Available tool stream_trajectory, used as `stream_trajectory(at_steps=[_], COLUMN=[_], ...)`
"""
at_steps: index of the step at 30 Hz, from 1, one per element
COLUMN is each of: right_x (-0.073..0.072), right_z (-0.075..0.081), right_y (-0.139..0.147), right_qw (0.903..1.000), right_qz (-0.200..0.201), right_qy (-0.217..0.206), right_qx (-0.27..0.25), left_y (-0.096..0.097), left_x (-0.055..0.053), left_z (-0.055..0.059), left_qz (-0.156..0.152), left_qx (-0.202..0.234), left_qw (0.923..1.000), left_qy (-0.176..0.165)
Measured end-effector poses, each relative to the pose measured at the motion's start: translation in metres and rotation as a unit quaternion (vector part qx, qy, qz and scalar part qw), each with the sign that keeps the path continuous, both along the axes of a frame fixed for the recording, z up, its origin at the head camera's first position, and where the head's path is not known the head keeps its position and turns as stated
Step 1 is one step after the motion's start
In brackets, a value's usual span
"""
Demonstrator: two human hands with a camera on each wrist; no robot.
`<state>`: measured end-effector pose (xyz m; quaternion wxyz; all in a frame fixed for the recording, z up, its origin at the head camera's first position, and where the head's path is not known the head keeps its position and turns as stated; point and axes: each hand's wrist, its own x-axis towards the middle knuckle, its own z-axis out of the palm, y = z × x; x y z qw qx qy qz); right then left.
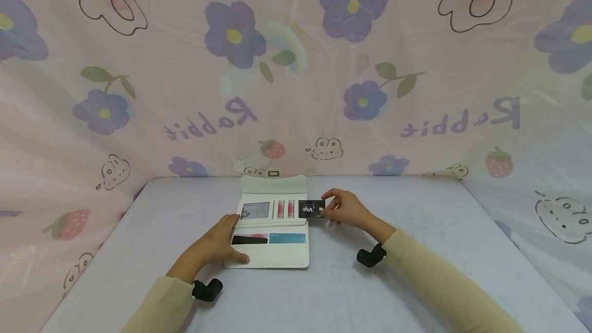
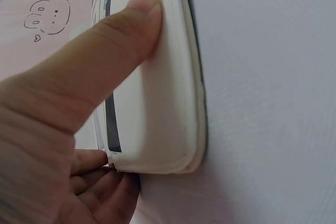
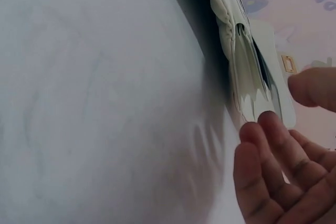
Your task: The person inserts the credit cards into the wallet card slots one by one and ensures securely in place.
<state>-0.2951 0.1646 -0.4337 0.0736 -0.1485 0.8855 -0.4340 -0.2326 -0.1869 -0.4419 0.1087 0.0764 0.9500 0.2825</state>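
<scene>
A white wallet (image 1: 277, 258) lies unfolded on the table, with a clear window and card slots. My left hand (image 1: 215, 243) holds its left edge. In the left wrist view the thumb (image 2: 131, 30) lies across the lower panel and the other fingers (image 2: 100, 187) bend against the side. A black card (image 1: 309, 208) marked "Vip" sticks out past the wallet's right edge. My right hand (image 1: 347, 208) is at that card's outer end. Its thumb (image 3: 315, 88) and fingers stand apart in the right wrist view, where no card shows between them.
Pink-and-white cards (image 1: 284, 209) sit in the middle slots. A blue card (image 1: 287, 238) and a black-and-pink card (image 1: 250, 239) fill the lower pocket. The wallet's top flap (image 1: 274, 185) reaches the printed cloth backdrop (image 1: 296, 91). A white cloth covers the table (image 1: 370, 297).
</scene>
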Motion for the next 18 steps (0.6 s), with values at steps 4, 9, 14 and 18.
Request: stream_trajectory(at_steps=[4, 9, 14, 18], right_x=[0.0026, 0.0059, 0.0084, 0.008], right_z=[-0.0007, -0.0001, 0.0038, 0.0053], right_y=[0.0005, 0.0003, -0.0001, 0.0009], right_qw=[0.9999, 0.9991, 0.9985, 0.998], right_qz=[0.0, -0.004, 0.002, 0.013], right_qy=[-0.003, 0.001, 0.015, 0.033], right_qx=[0.015, 0.043, 0.052, 0.052], left_y=[-0.0002, -0.0002, -0.0007, -0.0014], left_x=[0.0008, 0.0014, 0.0016, 0.0005], left_z=[0.0004, -0.0006, -0.0008, -0.0001], left_qz=[0.0, 0.003, -0.001, -0.01], left_qx=[0.0, -0.001, -0.002, -0.006], left_qw=[1.0, 1.0, 1.0, 0.9998], left_qy=[0.0, 0.003, 0.009, 0.015])
